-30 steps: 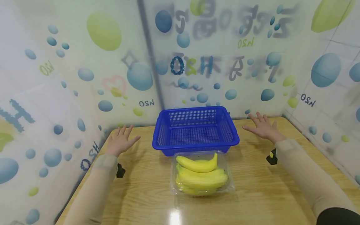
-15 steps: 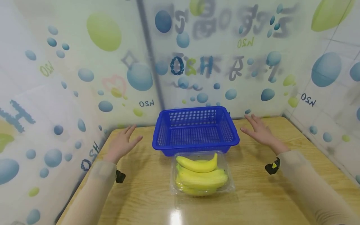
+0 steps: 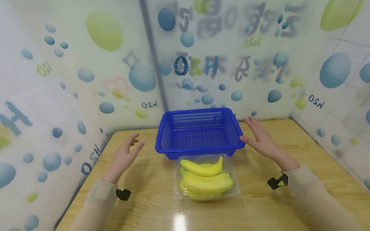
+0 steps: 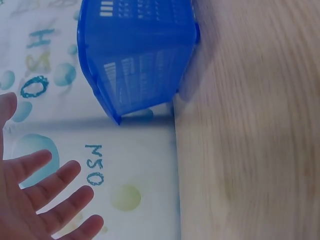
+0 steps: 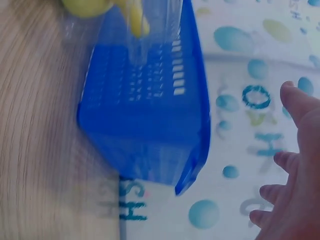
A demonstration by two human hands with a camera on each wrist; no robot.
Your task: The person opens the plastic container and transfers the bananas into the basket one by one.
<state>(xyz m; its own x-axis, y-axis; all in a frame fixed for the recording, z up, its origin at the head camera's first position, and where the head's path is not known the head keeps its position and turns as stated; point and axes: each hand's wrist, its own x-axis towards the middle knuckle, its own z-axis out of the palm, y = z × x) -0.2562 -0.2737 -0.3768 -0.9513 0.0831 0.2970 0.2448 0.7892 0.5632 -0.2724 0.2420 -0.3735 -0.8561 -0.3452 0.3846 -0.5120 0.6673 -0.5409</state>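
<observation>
At left, the person's left hand, released, hangs over the tabletop, nearer than 0.5 seconds ago. Centre, toward the far side, sits a blue basket, probably light and stiff, best taken by its 2 side rims. On its near side, a clear box of bananas looks slippery and flexible; support it underneath. At right, the right hand, also released, has come closer to the basket.
</observation>
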